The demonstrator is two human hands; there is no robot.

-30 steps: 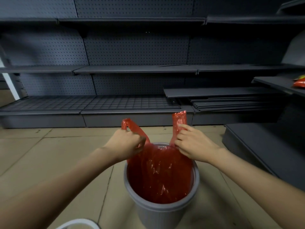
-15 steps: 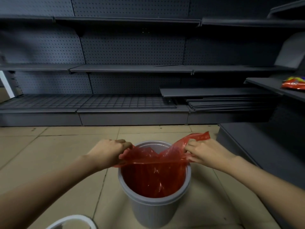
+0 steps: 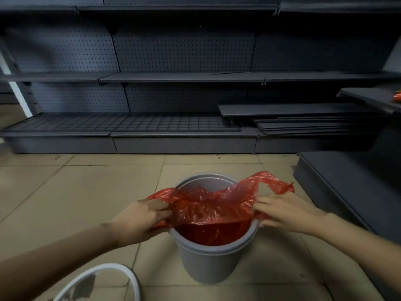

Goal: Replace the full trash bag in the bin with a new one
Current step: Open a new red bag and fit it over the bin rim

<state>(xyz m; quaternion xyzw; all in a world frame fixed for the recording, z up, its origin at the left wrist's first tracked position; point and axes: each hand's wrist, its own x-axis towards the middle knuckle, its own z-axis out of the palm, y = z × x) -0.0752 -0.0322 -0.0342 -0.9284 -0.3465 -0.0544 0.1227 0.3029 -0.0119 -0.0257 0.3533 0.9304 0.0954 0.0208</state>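
Observation:
A grey round bin (image 3: 208,261) stands on the tiled floor in front of me. A red plastic bag (image 3: 208,207) hangs inside it, its mouth stretched across the opening. My left hand (image 3: 141,218) grips the bag's left edge at the bin's left rim. My right hand (image 3: 284,211) grips the right edge at the right rim, and one bag handle (image 3: 273,183) sticks out past my fingers. The near side of the bag lies inside the bin; the far rim (image 3: 204,178) is bare grey.
Dark grey store shelving (image 3: 173,77) runs along the back, with stacked shelf boards (image 3: 303,122) at lower right. A dark shelf base (image 3: 347,187) stands close on the right. A white ring (image 3: 121,276) lies on the floor at lower left.
Both hands have come down from holding the bag's handles upright and pulled them apart, spreading the bag's mouth wide and low across the bin's rim.

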